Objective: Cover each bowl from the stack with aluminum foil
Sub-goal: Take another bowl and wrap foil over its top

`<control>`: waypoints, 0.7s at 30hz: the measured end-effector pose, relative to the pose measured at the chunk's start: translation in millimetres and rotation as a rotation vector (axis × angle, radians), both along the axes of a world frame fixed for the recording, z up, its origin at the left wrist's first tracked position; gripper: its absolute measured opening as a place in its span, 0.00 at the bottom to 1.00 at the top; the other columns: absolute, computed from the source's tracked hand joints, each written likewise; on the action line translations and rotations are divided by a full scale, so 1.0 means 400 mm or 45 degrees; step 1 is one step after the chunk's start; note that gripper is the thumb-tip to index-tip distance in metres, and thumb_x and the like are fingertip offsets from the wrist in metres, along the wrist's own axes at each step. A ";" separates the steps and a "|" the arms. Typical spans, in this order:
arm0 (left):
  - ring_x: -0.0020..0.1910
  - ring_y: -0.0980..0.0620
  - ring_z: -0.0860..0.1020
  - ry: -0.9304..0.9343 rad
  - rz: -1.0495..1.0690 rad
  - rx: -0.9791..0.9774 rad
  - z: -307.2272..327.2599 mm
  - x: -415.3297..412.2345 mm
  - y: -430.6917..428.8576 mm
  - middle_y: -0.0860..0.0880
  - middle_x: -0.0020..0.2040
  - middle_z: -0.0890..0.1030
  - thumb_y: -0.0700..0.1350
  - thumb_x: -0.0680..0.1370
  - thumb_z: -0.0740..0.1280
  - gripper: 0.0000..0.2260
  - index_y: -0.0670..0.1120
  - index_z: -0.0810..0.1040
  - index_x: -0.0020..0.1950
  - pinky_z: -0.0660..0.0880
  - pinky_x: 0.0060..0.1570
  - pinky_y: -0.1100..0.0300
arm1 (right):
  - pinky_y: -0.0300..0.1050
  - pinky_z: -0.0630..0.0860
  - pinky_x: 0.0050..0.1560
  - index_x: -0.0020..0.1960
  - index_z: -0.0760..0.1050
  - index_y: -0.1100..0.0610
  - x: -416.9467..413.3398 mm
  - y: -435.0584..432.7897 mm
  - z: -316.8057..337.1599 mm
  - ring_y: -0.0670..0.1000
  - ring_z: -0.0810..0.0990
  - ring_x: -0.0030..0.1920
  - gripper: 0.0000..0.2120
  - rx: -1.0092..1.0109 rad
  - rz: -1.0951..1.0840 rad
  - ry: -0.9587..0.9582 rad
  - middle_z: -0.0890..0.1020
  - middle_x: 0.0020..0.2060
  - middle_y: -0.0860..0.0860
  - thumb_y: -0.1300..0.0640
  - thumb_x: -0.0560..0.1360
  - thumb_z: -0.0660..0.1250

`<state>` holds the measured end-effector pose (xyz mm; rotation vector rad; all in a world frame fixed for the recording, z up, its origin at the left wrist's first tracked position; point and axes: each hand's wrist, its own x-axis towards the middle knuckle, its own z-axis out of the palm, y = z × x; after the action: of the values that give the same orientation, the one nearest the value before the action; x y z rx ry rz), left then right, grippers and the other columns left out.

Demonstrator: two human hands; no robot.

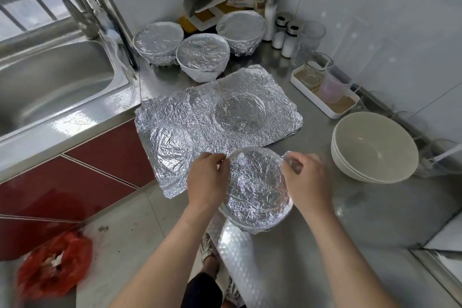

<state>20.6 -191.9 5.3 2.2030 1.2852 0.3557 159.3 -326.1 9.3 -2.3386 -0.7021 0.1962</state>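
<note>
On steel counter (332, 222), left hand (207, 179) and right hand (306, 181), fingers (295, 158) pinching foil-covered bowl (256, 190) rim, bowl stack (375, 147) beside.

A steel sink (50, 87) lies far left of the left hand (208, 179), red cabinet doors (75, 177) below it. A red bag (53, 264) sits on the floor (140, 220), down-left of that hand. Beyond the right hand (307, 180), shakers (278, 37) and a white tray (312, 99) with a pink cup (330, 90) stand on the desk (375, 207).

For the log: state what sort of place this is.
Probably a home kitchen: a steel sink set in a metal counter, seasoning shakers at the back, and foil-covered bowls beside them.
</note>
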 end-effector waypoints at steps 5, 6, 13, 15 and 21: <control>0.34 0.55 0.69 0.003 0.017 -0.009 -0.007 0.007 0.001 0.52 0.38 0.74 0.46 0.81 0.65 0.10 0.45 0.85 0.48 0.59 0.32 0.66 | 0.40 0.71 0.45 0.54 0.82 0.57 0.028 0.056 -0.012 0.49 0.76 0.42 0.09 -0.055 0.188 -0.031 0.80 0.47 0.52 0.55 0.77 0.67; 0.34 0.55 0.69 0.010 0.009 -0.005 -0.009 0.010 0.003 0.51 0.37 0.75 0.45 0.81 0.65 0.10 0.44 0.85 0.47 0.58 0.31 0.66 | 0.39 0.70 0.44 0.54 0.82 0.57 0.029 0.063 -0.015 0.48 0.76 0.42 0.09 -0.063 0.191 -0.027 0.81 0.48 0.52 0.56 0.77 0.67; 0.35 0.53 0.74 0.019 -0.010 -0.033 -0.014 0.027 0.012 0.51 0.40 0.79 0.44 0.81 0.65 0.10 0.45 0.84 0.46 0.64 0.36 0.59 | 0.43 0.70 0.42 0.51 0.81 0.59 0.017 0.064 -0.036 0.51 0.75 0.41 0.07 -0.115 0.151 -0.030 0.81 0.45 0.53 0.59 0.78 0.65; 0.41 0.53 0.74 -0.028 -0.006 -0.053 -0.011 0.032 0.011 0.50 0.45 0.79 0.46 0.80 0.65 0.09 0.46 0.84 0.51 0.64 0.40 0.60 | 0.43 0.69 0.42 0.50 0.80 0.58 0.020 0.065 -0.036 0.50 0.74 0.41 0.06 -0.131 0.144 -0.003 0.80 0.45 0.52 0.60 0.78 0.64; 0.39 0.51 0.76 -0.089 0.004 -0.099 -0.019 0.047 0.011 0.50 0.43 0.80 0.48 0.80 0.67 0.09 0.47 0.86 0.52 0.65 0.38 0.59 | 0.48 0.78 0.49 0.57 0.80 0.55 0.028 0.090 -0.022 0.50 0.77 0.46 0.11 -0.094 0.310 0.047 0.78 0.50 0.51 0.53 0.78 0.65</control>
<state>39.4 -187.4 -2.5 2.1057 1.2446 0.3742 170.5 -290.0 0.6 -2.3077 -0.9753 0.3782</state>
